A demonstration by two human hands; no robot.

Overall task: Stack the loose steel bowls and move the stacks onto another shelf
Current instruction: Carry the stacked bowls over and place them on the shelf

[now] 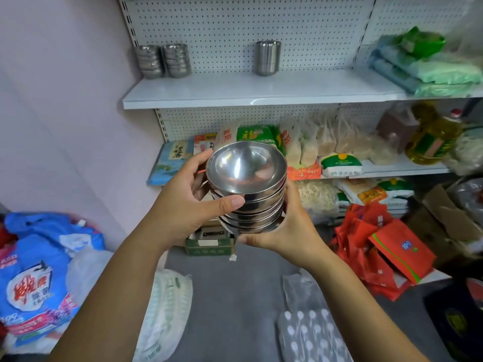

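A stack of several steel bowls (248, 189) is held in the air in front of the shelves, tilted a little toward me. My left hand (188, 202) grips its left side, thumb across the front. My right hand (287, 228) cups the bottom and right side. On the white upper shelf (235, 94), at its back left, stand two other bowl stacks (150, 61) (177, 60). A stack of steel cups (268, 57) stands at the shelf's back middle.
Green and blue packs (428, 71) lie on the upper shelf's right end. The lower shelf holds food bags (308, 147) and an oil bottle (431, 137). On the floor lie blue detergent bags (34, 283), red bags (379, 246) and a small carton (209, 244).
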